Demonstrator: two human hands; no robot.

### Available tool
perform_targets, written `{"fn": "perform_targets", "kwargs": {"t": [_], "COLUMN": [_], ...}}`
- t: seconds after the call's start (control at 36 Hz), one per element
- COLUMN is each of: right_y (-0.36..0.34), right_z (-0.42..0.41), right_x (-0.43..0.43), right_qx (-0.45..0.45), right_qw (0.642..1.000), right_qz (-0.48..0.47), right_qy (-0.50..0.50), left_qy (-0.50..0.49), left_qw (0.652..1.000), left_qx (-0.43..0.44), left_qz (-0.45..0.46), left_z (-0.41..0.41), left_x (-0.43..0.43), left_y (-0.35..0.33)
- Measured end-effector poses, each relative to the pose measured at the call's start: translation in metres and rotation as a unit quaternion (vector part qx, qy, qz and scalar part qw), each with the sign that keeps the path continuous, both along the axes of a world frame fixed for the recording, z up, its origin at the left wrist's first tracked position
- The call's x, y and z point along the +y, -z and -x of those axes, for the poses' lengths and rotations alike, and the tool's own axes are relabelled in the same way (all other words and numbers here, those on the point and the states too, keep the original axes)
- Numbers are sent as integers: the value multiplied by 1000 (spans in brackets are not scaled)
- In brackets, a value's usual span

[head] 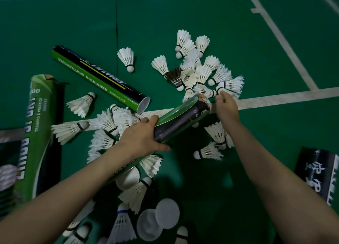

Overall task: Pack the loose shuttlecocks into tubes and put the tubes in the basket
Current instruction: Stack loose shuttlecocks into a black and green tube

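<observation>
two bare hands are at one black-and-green tube (183,118), which slants over the green court floor (220,32), its low end near the person and its mouth up to the right. the left hand (143,135) grips this tube around its middle, thumb on top and fingers wrapped under. the right hand (226,107) is at the tube's ragged open mouth, fingers curled among white feathers that stick out there. whether it pinches a shuttlecock or only touches one cannot be told.

loose shuttlecocks lie across the floor. a thick heap (200,69) sits just beyond the right hand, with one dark-feathered shuttlecock (174,74) in it. another cluster (110,122) lies beneath and left of the left hand. a few more (216,133) are beside the right forearm, and a single one (127,60) lies apart, farther out.

a second tube (99,76), black and green with its near end open, lies on the floor left of the held one, its mouth near the white court line (275,96). a larger green tube (36,133) lies along the left edge. a black pack with white characters (317,172) shows at the right edge. two round white caps (157,220) overlap near the bottom, and a third cap (128,177) lies just below the held tube's lower end.
</observation>
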State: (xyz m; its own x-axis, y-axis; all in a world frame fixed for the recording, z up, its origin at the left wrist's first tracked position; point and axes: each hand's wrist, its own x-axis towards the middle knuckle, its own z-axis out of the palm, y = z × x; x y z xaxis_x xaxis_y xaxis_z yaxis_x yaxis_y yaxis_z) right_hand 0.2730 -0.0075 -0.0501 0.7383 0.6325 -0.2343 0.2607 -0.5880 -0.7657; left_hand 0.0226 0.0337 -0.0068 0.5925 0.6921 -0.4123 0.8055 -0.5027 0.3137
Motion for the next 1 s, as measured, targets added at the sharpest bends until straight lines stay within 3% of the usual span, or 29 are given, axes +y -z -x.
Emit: {"fn": "perform_targets", "kwargs": {"t": [0.08,0.19,0.31,0.58,0.78,1.0], "right_y": [-7,-28,-51,-74,-79,-74], "right_z": [3,6,13,32,37,48], "right_x": [-5,-18,-26,-32,-36,-43], "right_qx": [-14,-44,47,56,139,142], "right_qw": [993,979,977,983,976,971], "right_qz": [-95,-179,-206,-131,-81,-82], "right_qy": [67,83,29,-118,-149,-176], "left_qy": [4,3,7,38,15,12], "left_qw": [1000,1000,1000,997,995,996], "left_qx": [-1,-7,-11,-62,-89,-71], "left_qz": [-10,-23,-29,-37,-44,-52], "left_z": [3,11,16,31,41,44], "left_x": [-1,-3,-6,-16,-19,-19], "left_y": [-2,-5,-11,-24,-27,-25]}}
